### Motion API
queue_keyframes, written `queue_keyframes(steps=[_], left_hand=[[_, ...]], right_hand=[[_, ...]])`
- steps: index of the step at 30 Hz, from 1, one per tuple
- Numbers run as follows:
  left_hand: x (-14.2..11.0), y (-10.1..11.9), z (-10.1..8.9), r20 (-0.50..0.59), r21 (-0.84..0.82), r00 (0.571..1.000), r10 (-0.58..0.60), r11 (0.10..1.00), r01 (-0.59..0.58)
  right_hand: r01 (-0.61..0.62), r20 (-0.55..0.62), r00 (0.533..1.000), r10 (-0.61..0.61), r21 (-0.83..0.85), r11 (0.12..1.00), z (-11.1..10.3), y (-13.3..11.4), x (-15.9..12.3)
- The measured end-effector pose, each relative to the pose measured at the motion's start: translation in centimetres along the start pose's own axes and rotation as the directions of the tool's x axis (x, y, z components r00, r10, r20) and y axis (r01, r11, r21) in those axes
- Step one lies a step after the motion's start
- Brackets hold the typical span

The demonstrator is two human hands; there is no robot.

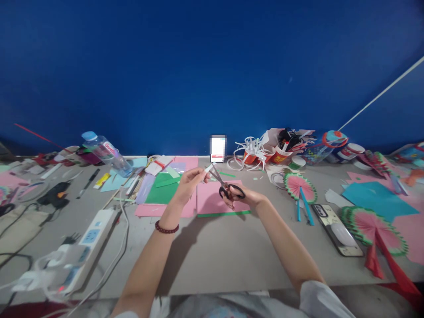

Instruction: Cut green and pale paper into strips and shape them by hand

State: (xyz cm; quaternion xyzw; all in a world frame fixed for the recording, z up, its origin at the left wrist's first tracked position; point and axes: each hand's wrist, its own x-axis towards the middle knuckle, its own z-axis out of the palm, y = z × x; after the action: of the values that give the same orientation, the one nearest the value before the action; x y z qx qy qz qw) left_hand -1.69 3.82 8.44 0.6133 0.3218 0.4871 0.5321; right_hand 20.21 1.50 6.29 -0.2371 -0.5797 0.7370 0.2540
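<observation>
My left hand (191, 181), above the left edge of the pink paper, pinches a small white strip (208, 168) between thumb and fingers. Black-handled scissors (217, 175) are in my right hand (232, 201), with its fingers in the loops. Their blades point up and left, and the tips are close to the white strip; whether they touch it I cannot tell. Below both hands lies the pink paper (212, 204), with a green strip (224, 214) along its near edge.
Green sheets (160, 190) lie to the left, near a tilted plastic bottle (107, 150) and a power strip (89, 247) with cables. Cups with white strips (253, 148) stand behind. Pleated paper fans (300, 187) and a phone (338, 229) lie to the right.
</observation>
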Motion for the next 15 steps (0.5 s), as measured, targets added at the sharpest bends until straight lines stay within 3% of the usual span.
queue_keyframes(steps=[15], left_hand=[[-0.01,-0.57,0.34,0.027,0.025,1.000,-0.006,1.000,0.006]], right_hand=[[0.042,-0.102,0.994,-0.048,-0.057,0.997,0.44,0.17,0.26]])
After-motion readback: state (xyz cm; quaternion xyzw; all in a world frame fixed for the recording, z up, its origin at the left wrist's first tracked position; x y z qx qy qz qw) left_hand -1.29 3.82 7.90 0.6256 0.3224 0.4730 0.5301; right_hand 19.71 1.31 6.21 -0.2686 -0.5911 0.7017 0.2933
